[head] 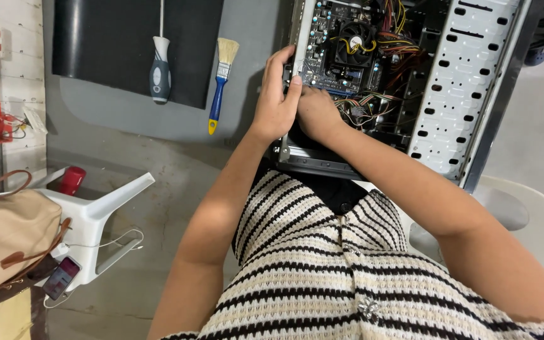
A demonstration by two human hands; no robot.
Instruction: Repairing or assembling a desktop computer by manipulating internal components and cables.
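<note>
An open computer case (467,82) lies on its side at the top right, showing its motherboard (332,38), a black cooler fan (355,41) and bundles of coloured wires (398,44). My left hand (276,101) grips the case's near edge beside the motherboard, fingers curled over the metal rim. My right hand (317,113) reaches inside the case just below the motherboard, its fingertips hidden by my left hand; whether it holds anything cannot be told.
A screwdriver (160,69) with a grey-blue handle and a small brush (221,79) with a blue-yellow handle lie on the grey surface by a black mat (108,44). A white plastic chair (96,214) holds a tan bag (11,233) and a phone (62,277). A white stool (536,220) stands at the right.
</note>
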